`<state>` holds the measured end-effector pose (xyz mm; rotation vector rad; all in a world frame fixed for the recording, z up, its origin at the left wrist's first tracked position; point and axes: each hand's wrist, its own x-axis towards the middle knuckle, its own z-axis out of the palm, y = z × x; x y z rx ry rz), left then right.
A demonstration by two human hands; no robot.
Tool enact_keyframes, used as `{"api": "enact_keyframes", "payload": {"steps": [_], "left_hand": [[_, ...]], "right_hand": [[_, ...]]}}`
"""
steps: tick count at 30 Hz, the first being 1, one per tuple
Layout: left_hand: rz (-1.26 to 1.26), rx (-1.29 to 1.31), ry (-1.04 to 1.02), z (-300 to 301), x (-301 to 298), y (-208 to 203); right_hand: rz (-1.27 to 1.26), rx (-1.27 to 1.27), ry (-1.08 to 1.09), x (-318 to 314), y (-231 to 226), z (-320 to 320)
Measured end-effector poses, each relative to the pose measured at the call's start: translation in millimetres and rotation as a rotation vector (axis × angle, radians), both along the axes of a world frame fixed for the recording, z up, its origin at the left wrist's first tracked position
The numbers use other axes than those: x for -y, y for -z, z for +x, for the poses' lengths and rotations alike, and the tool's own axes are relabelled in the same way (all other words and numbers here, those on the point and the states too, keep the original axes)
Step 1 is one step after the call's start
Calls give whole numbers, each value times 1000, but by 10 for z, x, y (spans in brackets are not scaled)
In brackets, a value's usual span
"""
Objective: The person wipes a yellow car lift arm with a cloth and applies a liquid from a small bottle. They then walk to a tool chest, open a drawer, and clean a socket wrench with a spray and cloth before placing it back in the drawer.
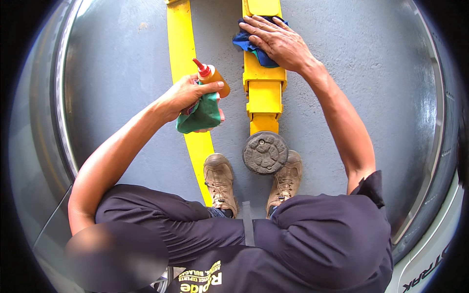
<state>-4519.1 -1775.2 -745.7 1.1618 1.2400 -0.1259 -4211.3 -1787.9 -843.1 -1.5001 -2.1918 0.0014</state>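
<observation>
My left hand (pixel 188 95) is closed around a squeeze bottle (pixel 217 80) with amber contents and a red pointed nozzle. A green cloth (pixel 201 115) hangs from the same hand, below the bottle. My right hand (pixel 278 41), fingers stretched out, lies flat on a blue cloth (pixel 264 57). That cloth is spread over the far part of a yellow metal lift arm (pixel 265 93), which narrows in steps toward me. A round black rubber pad (pixel 265 152) sits at its near end, above my right shoe.
A yellow strip (pixel 181 44) runs along the grey floor (pixel 127 73) left of the lift arm. My brown shoes (pixel 220 180) stand near the pad. Car bodywork (pixel 34 122) curves along the left side, and another vehicle (pixel 439 229) borders the right.
</observation>
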Motion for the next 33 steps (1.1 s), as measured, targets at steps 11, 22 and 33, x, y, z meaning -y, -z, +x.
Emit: {"api": "enact_keyframes", "payload": {"steps": [11,22,33], "left_hand": [[-103,-15,-5,-73,50,34],[-143,38,-43,-111,129,17],[-162,-12,-83,-120,143,12]], "right_hand": [[-47,-125,-41,246,0,-37],[-298,-250,-99,589,-189,-297],[-279,-288,121,962,-170,-383]]}}
